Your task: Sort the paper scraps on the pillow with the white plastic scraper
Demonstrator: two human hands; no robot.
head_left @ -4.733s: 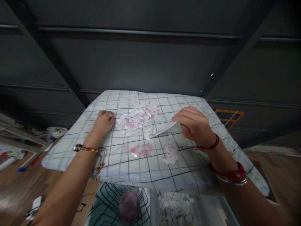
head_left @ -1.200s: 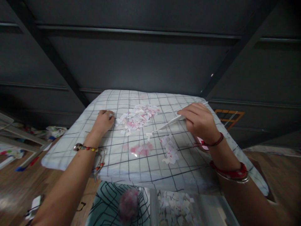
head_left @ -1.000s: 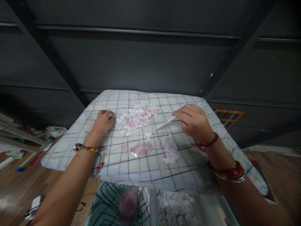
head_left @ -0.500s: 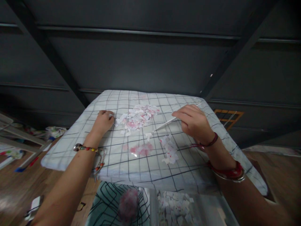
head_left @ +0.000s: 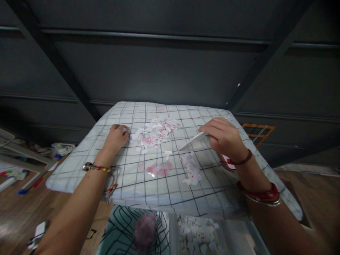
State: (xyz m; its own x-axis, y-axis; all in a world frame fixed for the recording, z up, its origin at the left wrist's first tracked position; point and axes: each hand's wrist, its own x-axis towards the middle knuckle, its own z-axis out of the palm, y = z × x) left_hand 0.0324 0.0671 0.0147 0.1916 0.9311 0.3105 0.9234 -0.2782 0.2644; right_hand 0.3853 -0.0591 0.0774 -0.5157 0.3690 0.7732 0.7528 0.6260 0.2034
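Observation:
My right hand (head_left: 223, 138) pinches a slim white stick (head_left: 190, 142), whose tip points down-left to the cloth beside a small white paper piece (head_left: 168, 153). My left hand (head_left: 117, 136) rests on the table's left side with curled fingers; a whitish bit shows at its fingertips, too small to name. Just right of it lies a loose pile of white and pink-stained paper bits (head_left: 156, 131). A smaller heap of paper bits (head_left: 191, 169) sits nearer me, below the stick. Left of that heap is a shiny pink patch (head_left: 159, 169).
A checked cloth (head_left: 127, 177) covers the table, against a dark panelled wall (head_left: 159, 71). Below the front edge are a clear bin of paper bits (head_left: 198, 233) and a teal patterned surface (head_left: 114, 233) with a pinkish bundle (head_left: 145, 230). A pink object (head_left: 228, 162) lies under my right wrist.
My right hand and the stick have shifted a little to the right, away from the small paper piece. More of the pink object shows beneath the wrist. My left hand stays put.

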